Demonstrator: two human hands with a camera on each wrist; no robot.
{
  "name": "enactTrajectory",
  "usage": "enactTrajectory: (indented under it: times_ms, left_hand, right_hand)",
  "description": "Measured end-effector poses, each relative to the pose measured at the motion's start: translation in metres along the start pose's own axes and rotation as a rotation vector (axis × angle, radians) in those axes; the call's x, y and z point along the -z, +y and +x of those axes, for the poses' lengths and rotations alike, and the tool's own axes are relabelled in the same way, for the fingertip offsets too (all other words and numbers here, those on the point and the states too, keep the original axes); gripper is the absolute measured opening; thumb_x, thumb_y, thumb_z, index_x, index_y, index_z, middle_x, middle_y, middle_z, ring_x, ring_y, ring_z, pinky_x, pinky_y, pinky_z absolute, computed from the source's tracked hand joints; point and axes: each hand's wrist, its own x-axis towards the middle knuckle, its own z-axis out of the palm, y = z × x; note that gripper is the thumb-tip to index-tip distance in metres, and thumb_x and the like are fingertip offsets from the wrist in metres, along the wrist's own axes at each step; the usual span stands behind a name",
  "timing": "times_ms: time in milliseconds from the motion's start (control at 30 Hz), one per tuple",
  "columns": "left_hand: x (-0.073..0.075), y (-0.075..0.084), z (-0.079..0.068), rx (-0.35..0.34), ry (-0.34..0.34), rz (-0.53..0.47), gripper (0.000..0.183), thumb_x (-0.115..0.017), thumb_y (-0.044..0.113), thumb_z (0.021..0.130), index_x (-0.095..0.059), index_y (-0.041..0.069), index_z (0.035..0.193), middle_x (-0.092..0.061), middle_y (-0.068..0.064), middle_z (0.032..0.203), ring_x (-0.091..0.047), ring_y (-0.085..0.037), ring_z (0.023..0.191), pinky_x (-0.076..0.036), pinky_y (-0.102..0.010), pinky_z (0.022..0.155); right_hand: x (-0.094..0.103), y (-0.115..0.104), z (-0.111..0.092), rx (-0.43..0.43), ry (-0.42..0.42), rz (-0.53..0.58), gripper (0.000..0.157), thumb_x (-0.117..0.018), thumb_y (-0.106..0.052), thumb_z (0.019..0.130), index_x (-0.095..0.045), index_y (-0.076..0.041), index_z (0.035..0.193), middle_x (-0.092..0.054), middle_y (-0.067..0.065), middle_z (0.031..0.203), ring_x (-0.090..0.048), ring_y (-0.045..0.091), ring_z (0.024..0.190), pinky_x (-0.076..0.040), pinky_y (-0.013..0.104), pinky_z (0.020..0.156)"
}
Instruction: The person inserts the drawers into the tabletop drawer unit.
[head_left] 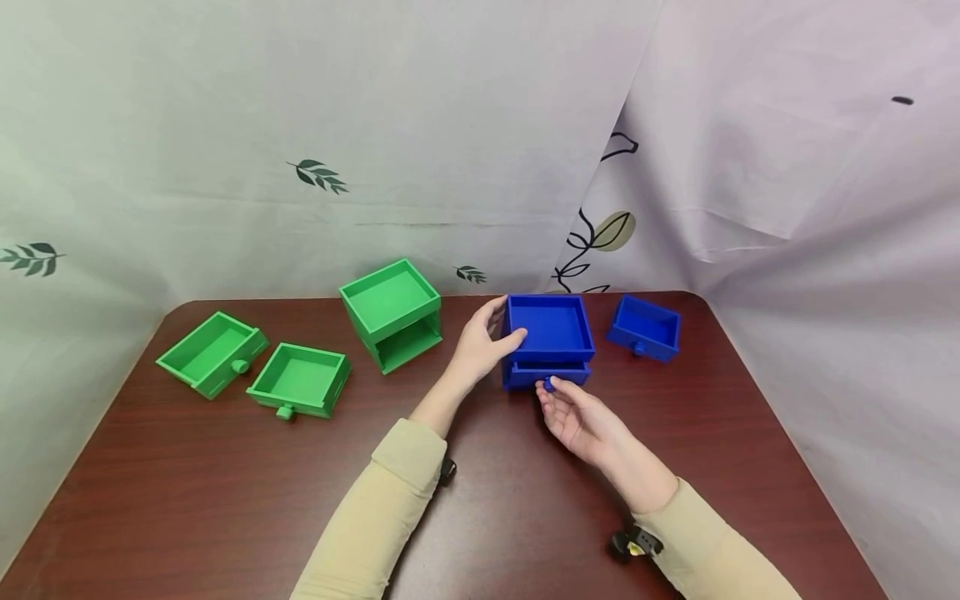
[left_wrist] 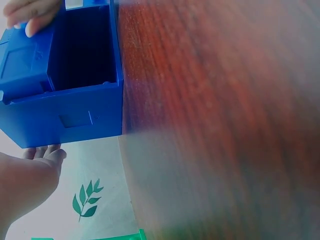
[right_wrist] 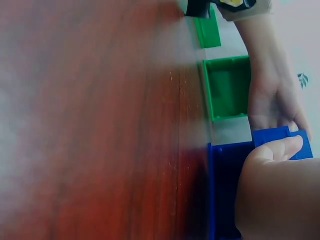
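Observation:
A blue toy cabinet (head_left: 551,325) with a tray-like top stands at the back of the table. My left hand (head_left: 480,343) grips its left side, thumb over the top edge. Between thumb and fingers, my right hand (head_left: 581,421) pinches the small knob (head_left: 549,384) of a blue drawer (head_left: 528,377). That drawer sits in the upper slot and sticks out slightly at the front. Below it, the left wrist view shows the dark hollow of the lower slot (left_wrist: 85,50). A second blue drawer (head_left: 647,325) lies to the cabinet's right, its knob facing the front.
A green cabinet (head_left: 392,302) with an open front stands left of the blue one. Further left lie two green drawers, one angled (head_left: 197,379) and one nearer (head_left: 307,402). A white cloth (head_left: 450,108) with leaf prints hangs behind the brown table (head_left: 225,500).

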Motion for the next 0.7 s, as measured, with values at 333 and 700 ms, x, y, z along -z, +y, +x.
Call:
enactTrajectory:
  times_ms: [333, 700]
  left_hand:
    - [0.001, 0.001, 0.0, -0.011, -0.003, 0.025, 0.072, -0.074, 0.015, 0.096, -0.042, -0.004, 0.158, -0.048, -0.024, 0.162, -0.045, -0.039, 0.153, -0.035, -0.05, 0.132]
    - [0.003, 0.003, -0.002, 0.022, -0.028, 0.01, 0.074, -0.074, 0.018, 0.098, -0.04, 0.001, 0.161, -0.045, -0.022, 0.164, -0.042, -0.037, 0.156, -0.035, -0.049, 0.132]
  right_hand:
    - [-0.005, -0.007, 0.014, 0.01, 0.032, 0.051, 0.037, -0.045, -0.021, 0.115, -0.073, -0.004, 0.098, -0.078, 0.002, 0.087, -0.073, 0.006, 0.078, -0.062, 0.014, 0.073]
    - [-0.003, -0.006, 0.013, -0.006, 0.008, 0.066, 0.038, -0.046, -0.023, 0.114, -0.074, -0.004, 0.098, -0.078, 0.002, 0.087, -0.074, 0.006, 0.079, -0.062, 0.015, 0.074]
